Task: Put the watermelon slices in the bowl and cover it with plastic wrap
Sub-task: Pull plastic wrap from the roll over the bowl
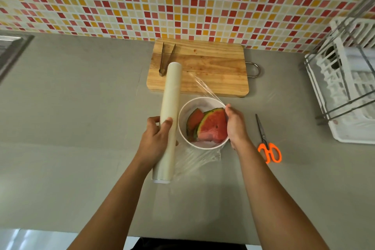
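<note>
Hands (155,138) on roll (169,119), film (205,87)

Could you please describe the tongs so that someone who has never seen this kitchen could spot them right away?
Find the wooden cutting board lying on the grey counter against the tiled wall. The tongs lie on its left part, arms spread toward the wall, joined end just beside the far tip of the plastic wrap roll. They are the only slim dull metal tool there; the scissors have orange handles.

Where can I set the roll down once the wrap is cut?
Bare counter lies left of the roll, between sink edge and cutting board. Crowded on the right: bowl, scissors, dish rack. The board holds tongs.
</note>
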